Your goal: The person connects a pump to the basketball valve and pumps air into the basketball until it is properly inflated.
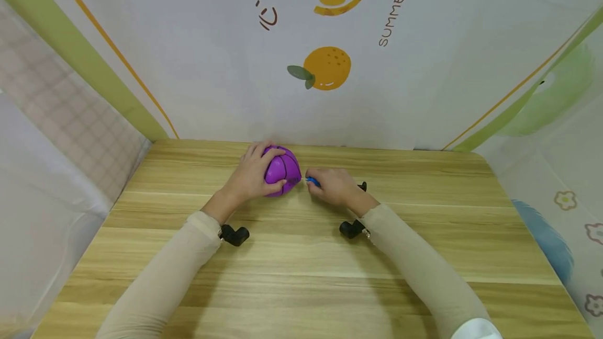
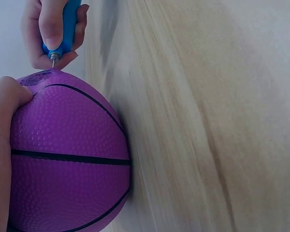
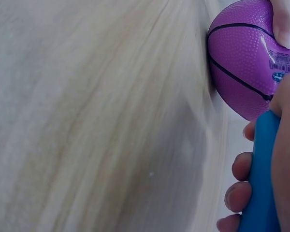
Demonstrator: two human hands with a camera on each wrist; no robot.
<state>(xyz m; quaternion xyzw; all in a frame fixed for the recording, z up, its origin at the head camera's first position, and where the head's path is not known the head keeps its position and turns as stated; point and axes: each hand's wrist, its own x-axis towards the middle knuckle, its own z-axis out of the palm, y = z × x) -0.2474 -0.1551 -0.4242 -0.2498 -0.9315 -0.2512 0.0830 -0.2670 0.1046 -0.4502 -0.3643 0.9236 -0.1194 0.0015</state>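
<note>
A purple ball with black seam lines, like a small basketball, rests on the wooden table. My left hand grips its left side, fingers spread over the far side and thumb on the near side. My right hand holds a blue-handled needle tool, fingers curled round the handle. From its silver collar a thin metal needle meets the ball, whose skin looks pinched to a point there. Printed dark marks show on the ball near that spot in the right wrist view. Most of the handle is hidden in my palm.
The wooden table ends at the back against a white cloth printed with oranges. Black camera mounts jut out below both wrists. Patterned cloth hangs along the right side.
</note>
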